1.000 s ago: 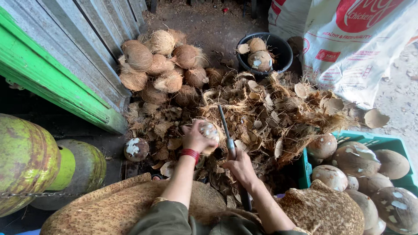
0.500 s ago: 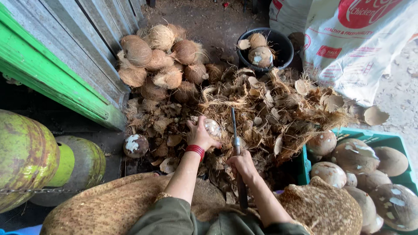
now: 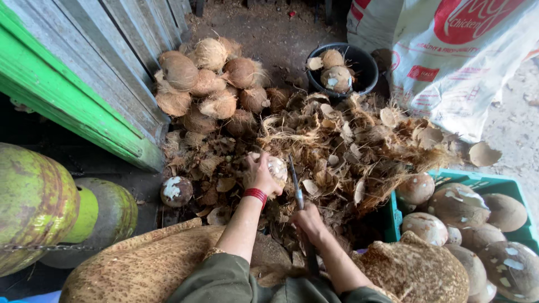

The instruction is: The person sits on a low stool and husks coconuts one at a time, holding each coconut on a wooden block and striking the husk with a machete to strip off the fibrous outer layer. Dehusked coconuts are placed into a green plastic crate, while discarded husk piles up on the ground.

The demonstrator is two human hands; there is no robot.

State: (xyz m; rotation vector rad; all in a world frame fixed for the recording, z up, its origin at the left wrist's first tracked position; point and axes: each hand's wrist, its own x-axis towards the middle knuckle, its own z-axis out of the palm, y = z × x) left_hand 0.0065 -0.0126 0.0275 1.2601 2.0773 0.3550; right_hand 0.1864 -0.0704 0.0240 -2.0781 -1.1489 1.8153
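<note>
My left hand (image 3: 259,175), with a red band at the wrist, grips a pale peeled coconut (image 3: 276,167) over the heap of husk scraps. A long knife (image 3: 295,185) is in my right hand (image 3: 307,220), held by the handle; its blade points up and away, its edge close beside the coconut. Both forearms reach out from dark green sleeves at the bottom of the view.
A pile of brown husked coconuts (image 3: 209,84) leans on the grey slatted wall. A black tub (image 3: 359,62) holds two more. A teal crate (image 3: 488,182) at right is full of peeled coconuts. Green gas cylinders (image 3: 39,202) stand left; a white sack (image 3: 449,62) lies top right.
The knife blade, raised and angled a second ago, has come down closer beside the coconut. My left hand has turned the coconut slightly.
</note>
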